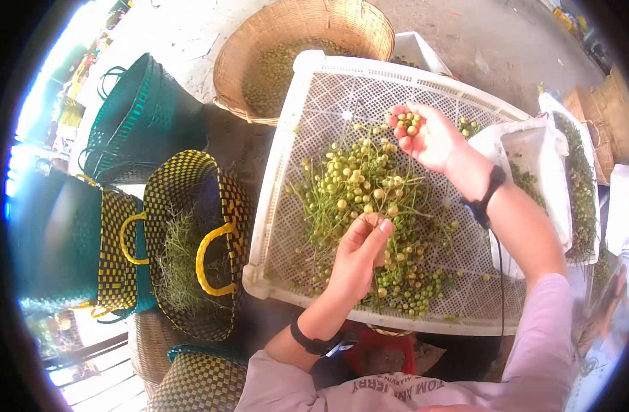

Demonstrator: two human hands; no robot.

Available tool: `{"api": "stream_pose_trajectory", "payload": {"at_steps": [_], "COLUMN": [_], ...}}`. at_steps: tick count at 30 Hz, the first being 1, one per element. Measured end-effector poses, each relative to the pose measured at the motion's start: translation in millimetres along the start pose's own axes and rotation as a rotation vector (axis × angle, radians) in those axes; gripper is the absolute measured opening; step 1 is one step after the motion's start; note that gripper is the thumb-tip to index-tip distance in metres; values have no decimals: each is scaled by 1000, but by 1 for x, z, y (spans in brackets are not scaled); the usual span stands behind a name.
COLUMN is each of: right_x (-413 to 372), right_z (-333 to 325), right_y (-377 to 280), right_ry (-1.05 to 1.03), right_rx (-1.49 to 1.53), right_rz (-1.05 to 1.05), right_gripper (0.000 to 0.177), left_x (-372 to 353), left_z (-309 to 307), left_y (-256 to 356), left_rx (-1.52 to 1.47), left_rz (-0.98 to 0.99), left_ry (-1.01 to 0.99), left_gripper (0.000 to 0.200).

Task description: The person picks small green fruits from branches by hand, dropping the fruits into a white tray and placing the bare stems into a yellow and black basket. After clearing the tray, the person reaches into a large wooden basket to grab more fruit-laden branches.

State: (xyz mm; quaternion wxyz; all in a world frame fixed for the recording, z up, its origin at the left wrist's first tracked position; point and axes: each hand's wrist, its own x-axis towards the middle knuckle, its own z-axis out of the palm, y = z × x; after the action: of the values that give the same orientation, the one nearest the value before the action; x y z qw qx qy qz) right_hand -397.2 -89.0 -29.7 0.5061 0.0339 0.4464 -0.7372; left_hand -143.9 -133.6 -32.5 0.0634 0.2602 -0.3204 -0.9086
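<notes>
My right hand point(427, 139) is turned palm up at the upper right of the pile, fingers curled around several loose green-yellow berries point(408, 123). Lower down, my left hand point(362, 255) has its thumb and forefinger pinched together on what looks like a thin green stem, mostly hidden by the fingers. Beneath both hands lies a heap of round berries on thin stems point(348, 175). Loose berries point(410, 288) are scattered toward the near side. All of this rests on a white perforated plastic tray point(342, 89).
Behind the tray stands a round woven basket point(369, 31) with berries inside. At left are a green basket point(146, 113) and a black-and-yellow basket point(184, 165) holding stripped stems point(184, 264). A white foam box point(489, 141) sits on the tray's right side. A cable point(502, 275) hangs from my right wrist.
</notes>
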Motion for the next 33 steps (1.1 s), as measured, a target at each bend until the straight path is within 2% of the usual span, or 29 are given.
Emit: {"api": "stream_pose_trajectory", "payload": {"at_steps": [5, 7, 9, 10, 12, 13, 14, 16, 18, 21, 23, 25, 26, 27, 28, 33], "right_x": [-15, -17, -6, 9, 55, 77, 106, 152, 198, 214, 220, 214, 197, 163, 129, -13], "right_z": [33, 54, 79, 90, 105, 122, 121, 158, 173, 214, 215, 217, 209, 207, 203, 184], "right_y": [-34, -54, -76, -87, -104, -117, -127, -137, -146, -138, -134, -131, -125, -118, -103, -43], "right_ry": [23, 48, 127, 126, 290, 368, 265, 381, 433, 471, 472, 149, 83, 41, -93, 168], "right_rx": [34, 21, 5, 17, 15, 114, 54, 6, -68, -172, -197, -195, -161, -295, -286, -776], "right_rz": [-5, 13, -42, -52, -156, -116, -132, -294, -314, -379, -422, -395, -332, -298, -268, -34], "right_gripper": [29, 29, 26, 21, 16, 17, 23, 27, 28, 35, 42, 37, 35, 33, 34, 28], "left_x": [5, -3, -12, -17, -27, -29, -30, -29, -25, -16, -11, -4, -3, -1, 0, 5], "left_z": [12, 21, 24, 26, 29, 27, 25, 18, 10, -4, -9, -13, -14, -15, -13, 1], "left_y": [18, 36, 53, 65, 89, 98, 109, 127, 144, 165, 183, 193, 197, 202, 208, 218], "left_rx": [-83, -128, -161, -142, -69, -43, -43, -10, -40, -19, -20, -30, -40, -18, -13, -34], "left_rz": [-41, -103, -111, -113, -115, -118, -141, -174, -207, -245, -310, -323, -313, -320, -337, -424], "left_ry": [-3, 74, 81, 107, 144, 154, 157, 162, 185, 205, 193, 175, 156, 126, 120, 85], "left_gripper": [2, 3, 4, 4, 6, 6, 6, 10, 8, 9, 11, 12, 13, 15, 14, 14]}}
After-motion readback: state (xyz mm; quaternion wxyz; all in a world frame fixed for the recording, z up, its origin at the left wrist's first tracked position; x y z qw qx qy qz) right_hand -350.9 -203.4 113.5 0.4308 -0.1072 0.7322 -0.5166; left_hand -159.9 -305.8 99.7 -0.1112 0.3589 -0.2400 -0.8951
